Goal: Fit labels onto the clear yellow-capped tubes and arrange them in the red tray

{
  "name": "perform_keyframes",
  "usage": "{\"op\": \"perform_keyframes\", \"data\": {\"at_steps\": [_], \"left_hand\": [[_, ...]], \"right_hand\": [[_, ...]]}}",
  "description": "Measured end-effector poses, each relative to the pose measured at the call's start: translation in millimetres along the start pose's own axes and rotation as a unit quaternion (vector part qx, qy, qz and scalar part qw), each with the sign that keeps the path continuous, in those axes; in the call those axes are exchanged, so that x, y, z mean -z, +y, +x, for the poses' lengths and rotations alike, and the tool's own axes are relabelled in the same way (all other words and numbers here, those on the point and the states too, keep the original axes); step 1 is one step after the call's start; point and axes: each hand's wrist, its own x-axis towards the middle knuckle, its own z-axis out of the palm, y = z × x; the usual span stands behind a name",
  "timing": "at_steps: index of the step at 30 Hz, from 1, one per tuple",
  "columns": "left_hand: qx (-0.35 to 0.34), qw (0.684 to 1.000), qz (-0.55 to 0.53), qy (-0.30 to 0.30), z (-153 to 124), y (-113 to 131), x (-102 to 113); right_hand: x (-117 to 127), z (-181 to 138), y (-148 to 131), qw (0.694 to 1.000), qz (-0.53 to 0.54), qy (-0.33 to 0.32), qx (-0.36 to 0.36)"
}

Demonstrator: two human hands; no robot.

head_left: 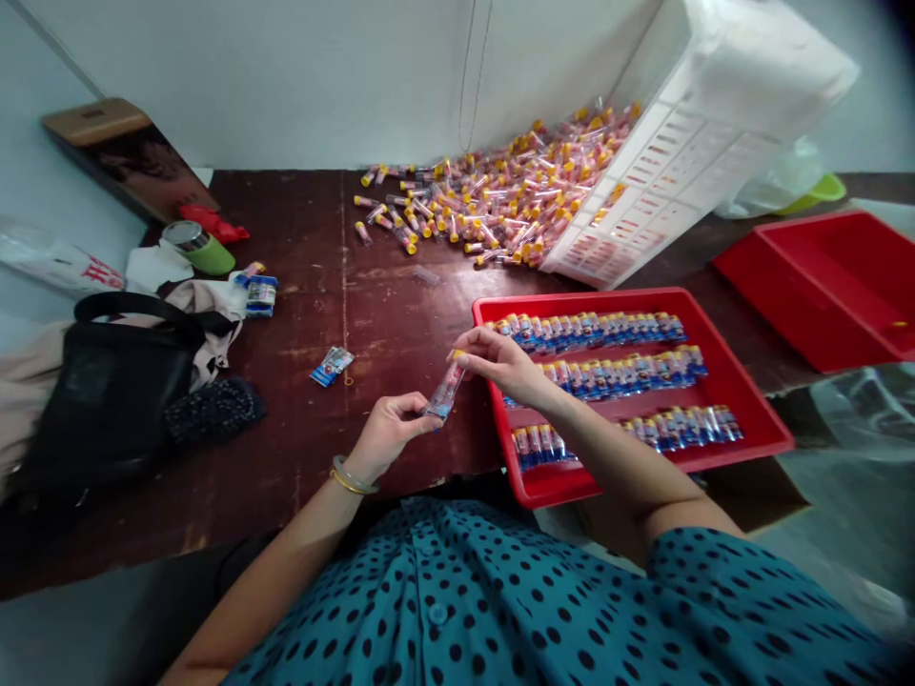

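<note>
Left hand (390,433), a bangle at the wrist, fingers closed on the lower end of a small clear tube (447,389), above the near edge of the table (307,286). The tube is tilted and its yellow-capped upper end is pinched by the right hand (500,367). Just right of both hands is a red tray (564,484) at the near right corner, with three rows of tubes (607,372). At the far edge are a loose pile of tubes (500,200) and a tipped white crate (664,181). At the right edge is a second red tray (822,286).
</note>
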Motion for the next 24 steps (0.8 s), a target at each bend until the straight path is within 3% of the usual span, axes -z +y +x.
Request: {"op": "perform_keyframes", "data": {"at_steps": [7, 13, 17, 24], "left_hand": [[0.065, 0.996, -0.063, -0.003, -2, 10, -22], [0.16, 0.946, -0.259, -0.111, -8, 16, -30], [0.19, 0.933, -0.268, -0.148, -7, 22, -29], [0.184, 0.938, -0.258, -0.14, 3, 23, -43]], "right_hand": [[-12, -28, 11, 0.994, -0.049, 0.07, 0.063], [-18, -56, 29, 0.983, -0.11, 0.126, 0.075], [-12, -67, 29, 0.971, -0.146, 0.168, 0.092], [-13, -74, 27, 0.981, -0.114, 0.13, 0.091]]}}
